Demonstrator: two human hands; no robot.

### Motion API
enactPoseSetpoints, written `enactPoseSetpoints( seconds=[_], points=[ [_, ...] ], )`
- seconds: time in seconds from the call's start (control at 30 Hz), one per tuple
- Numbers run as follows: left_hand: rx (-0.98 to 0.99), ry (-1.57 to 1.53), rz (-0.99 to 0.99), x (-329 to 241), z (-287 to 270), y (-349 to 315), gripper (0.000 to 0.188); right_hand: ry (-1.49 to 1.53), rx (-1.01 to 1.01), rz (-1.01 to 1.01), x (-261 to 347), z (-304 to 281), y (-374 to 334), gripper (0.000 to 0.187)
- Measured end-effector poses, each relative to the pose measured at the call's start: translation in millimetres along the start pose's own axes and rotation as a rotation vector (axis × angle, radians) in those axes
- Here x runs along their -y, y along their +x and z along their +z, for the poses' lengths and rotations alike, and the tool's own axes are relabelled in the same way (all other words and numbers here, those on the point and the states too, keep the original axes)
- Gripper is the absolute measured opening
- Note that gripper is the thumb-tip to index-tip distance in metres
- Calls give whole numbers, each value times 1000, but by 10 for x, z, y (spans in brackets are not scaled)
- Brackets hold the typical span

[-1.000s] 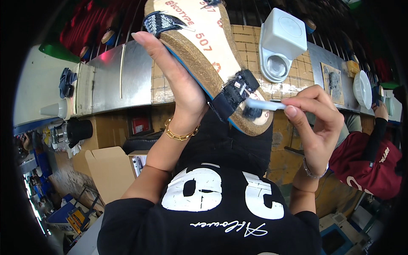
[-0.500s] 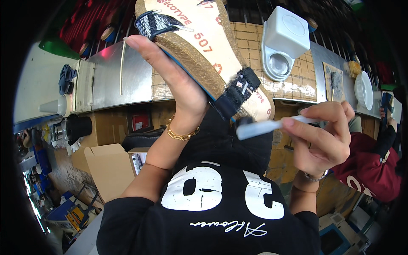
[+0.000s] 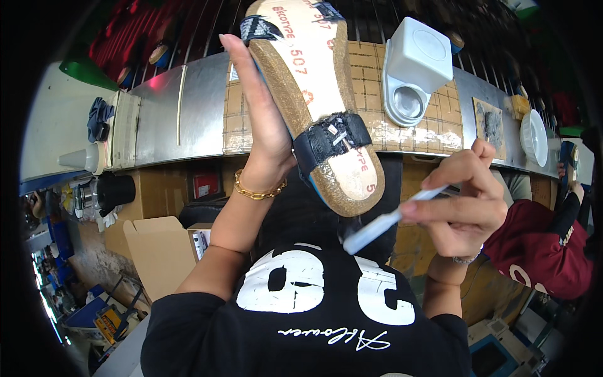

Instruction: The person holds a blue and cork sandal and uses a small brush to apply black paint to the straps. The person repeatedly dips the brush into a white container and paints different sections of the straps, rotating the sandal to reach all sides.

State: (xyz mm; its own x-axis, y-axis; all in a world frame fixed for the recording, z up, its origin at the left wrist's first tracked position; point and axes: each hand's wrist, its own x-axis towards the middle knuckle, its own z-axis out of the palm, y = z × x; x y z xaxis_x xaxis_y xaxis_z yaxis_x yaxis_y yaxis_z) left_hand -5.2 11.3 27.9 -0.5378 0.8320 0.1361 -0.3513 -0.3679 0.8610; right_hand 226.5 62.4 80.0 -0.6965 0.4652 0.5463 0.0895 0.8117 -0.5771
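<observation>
Fingers (image 3: pixel 248 94) of the left hand (image 3: pixel 267 135) lie straight and flat along the edge of a sandal sole (image 3: pixel 314 94), which the hand holds raised, underside toward the camera, above the bench (image 3: pixel 188 107). That underside shows a cork rim, a pale printed insole board and two dark straps folded over it, one near the toe (image 3: pixel 259 28) and one across the middle (image 3: pixel 330 141). Lower right, the right hand (image 3: pixel 461 201) pinches a pale brush (image 3: pixel 383 223) between closed fingers (image 3: pixel 433 210); the brush slants down to the left, its free end just below the heel of the sole and apart from it. A gold chain bracelet (image 3: pixel 259 188) circles the left wrist.

Behind the sole the bench runs across the view as a metal-faced strip, with a brown gridded mat (image 3: pixel 383 94) taped over its middle. On the mat stands a white plastic container with its square lid tipped open (image 3: pixel 414 66). Further right lie a small board smeared dark grey (image 3: pixel 491 122) and a white bowl (image 3: pixel 534 135). At the left end sit a dark cloth (image 3: pixel 99 119) and a white cone-shaped nozzle (image 3: pixel 78 160). Under the bench are an open cardboard box (image 3: pixel 157 251), a black cylindrical can (image 3: pixel 116 188) and cluttered floor. Dark red material fills the space beyond the bench. At the right edge a second person in a dark red shirt (image 3: pixel 546 251) sits at the same bench.
</observation>
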Motion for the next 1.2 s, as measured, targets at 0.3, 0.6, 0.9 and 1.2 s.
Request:
enactPoseSetpoints(
  seconds=[0.3, 0.6, 0.9, 1.2],
  points=[
    [196, -81, -200, 108, -18, 107, 99, 141, -102, -44, -120, 88, 43, 24],
    [345, -173, -344, 258, -27, 194, 104, 230, 41, -29, -254, 95, 27, 24],
    [354, -217, -367, 228, 90, 166, 96, 314, 96, -24, -307, 94, 43, 23],
    [373, -256, -394, 247, 103, 166, 90, 369, 129, 56, -390, 79, 23, 21]
  ],
)
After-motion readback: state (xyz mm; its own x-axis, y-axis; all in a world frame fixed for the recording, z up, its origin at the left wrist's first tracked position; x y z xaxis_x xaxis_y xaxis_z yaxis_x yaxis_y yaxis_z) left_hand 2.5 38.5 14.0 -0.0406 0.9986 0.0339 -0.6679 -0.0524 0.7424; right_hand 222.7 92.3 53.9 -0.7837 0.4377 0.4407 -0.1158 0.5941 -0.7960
